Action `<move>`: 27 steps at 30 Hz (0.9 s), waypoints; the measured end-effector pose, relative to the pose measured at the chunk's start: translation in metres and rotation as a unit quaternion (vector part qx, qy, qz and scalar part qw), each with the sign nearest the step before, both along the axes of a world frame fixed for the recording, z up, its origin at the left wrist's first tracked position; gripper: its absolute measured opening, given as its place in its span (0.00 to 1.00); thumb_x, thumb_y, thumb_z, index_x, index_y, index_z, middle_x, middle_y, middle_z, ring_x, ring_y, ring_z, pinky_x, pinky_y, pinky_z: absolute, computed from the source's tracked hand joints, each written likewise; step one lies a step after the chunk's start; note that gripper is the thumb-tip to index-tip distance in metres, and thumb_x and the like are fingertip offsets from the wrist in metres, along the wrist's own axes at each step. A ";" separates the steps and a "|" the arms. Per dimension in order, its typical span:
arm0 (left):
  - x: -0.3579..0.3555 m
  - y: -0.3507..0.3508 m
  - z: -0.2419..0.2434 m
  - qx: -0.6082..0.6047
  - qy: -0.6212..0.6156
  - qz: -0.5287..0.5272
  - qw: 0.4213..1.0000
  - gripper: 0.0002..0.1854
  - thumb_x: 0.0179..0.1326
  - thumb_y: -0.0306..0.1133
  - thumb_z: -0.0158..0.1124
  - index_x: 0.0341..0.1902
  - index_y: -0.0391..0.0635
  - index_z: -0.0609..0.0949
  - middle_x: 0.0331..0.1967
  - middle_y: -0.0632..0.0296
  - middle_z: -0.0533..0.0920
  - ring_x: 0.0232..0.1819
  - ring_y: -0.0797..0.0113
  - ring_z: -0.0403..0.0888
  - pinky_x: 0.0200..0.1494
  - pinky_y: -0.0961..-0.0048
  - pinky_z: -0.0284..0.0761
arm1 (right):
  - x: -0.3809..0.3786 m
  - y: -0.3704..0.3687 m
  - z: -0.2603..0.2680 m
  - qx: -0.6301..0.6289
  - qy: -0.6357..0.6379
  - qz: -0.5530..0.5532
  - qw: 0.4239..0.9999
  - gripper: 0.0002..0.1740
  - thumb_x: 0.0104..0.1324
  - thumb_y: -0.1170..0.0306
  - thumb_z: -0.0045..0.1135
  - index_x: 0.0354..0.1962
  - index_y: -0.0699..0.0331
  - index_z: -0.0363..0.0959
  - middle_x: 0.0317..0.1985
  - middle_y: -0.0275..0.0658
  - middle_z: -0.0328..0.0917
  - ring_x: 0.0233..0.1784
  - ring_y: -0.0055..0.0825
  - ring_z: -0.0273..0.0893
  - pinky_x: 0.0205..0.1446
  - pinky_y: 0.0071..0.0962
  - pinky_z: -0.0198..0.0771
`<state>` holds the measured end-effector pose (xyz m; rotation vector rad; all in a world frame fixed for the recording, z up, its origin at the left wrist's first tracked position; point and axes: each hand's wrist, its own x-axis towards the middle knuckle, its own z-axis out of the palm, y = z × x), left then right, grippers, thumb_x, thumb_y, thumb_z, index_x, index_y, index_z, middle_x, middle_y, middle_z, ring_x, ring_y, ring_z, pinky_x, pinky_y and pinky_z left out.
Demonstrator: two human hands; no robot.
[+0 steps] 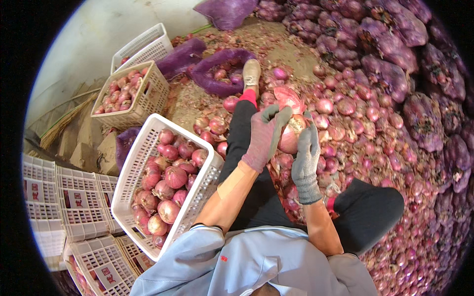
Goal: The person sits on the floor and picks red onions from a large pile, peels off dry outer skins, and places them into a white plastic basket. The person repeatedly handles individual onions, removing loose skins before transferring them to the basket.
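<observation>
A large red onion (289, 140) is between my gloved hands, above the loose onions on the floor. My left hand (263, 135), in a grey glove stained reddish, grips it from the left, with the fingertips at its top. From the right, my right hand (306, 162), in a grey knit glove, holds the onion's side. Loose papery skin (288, 99) stands up from the onion's top beside my fingertips. To the left of my legs, a white plastic crate (122, 188) holds many red onions (176, 177).
Onions (346, 106) cover the floor at right, below stacked purple mesh sacks (387, 61). A beige crate of onions (129, 111) and an open purple mesh sack (207, 85) lie ahead left. Stacked white crates (79, 216) and a straw broom (68, 120) stand at far left.
</observation>
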<state>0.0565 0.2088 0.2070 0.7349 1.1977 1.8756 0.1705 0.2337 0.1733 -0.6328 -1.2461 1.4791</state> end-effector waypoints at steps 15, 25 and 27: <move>0.036 -0.006 -0.083 -0.180 -0.172 -0.229 0.941 0.31 0.74 0.52 0.54 0.73 0.50 0.66 0.60 0.65 0.75 0.52 0.65 0.77 0.54 0.64 0.77 | 0.083 0.016 -0.046 -0.194 0.146 -0.146 0.959 0.43 0.78 0.38 0.31 0.66 0.69 0.65 0.63 0.43 0.73 0.66 0.35 0.73 0.69 0.40 0.71; 0.045 -0.014 -0.063 -0.016 -0.194 -0.246 0.949 0.35 0.78 0.51 0.48 0.79 0.45 0.57 0.73 0.59 0.66 0.73 0.64 0.67 0.73 0.61 0.66 | 0.076 0.020 -0.063 -0.111 0.013 -0.044 0.993 0.54 0.73 0.29 0.24 0.68 0.75 0.60 0.66 0.50 0.68 0.68 0.36 0.69 0.73 0.38 0.64; 0.047 -0.019 -0.057 -0.013 -0.187 -0.245 0.951 0.37 0.78 0.52 0.49 0.80 0.45 0.54 0.74 0.57 0.65 0.73 0.64 0.66 0.73 0.61 0.65 | 0.075 0.018 -0.062 -0.118 0.036 -0.027 0.992 0.53 0.74 0.31 0.27 0.69 0.74 0.59 0.67 0.50 0.67 0.69 0.35 0.68 0.73 0.37 0.64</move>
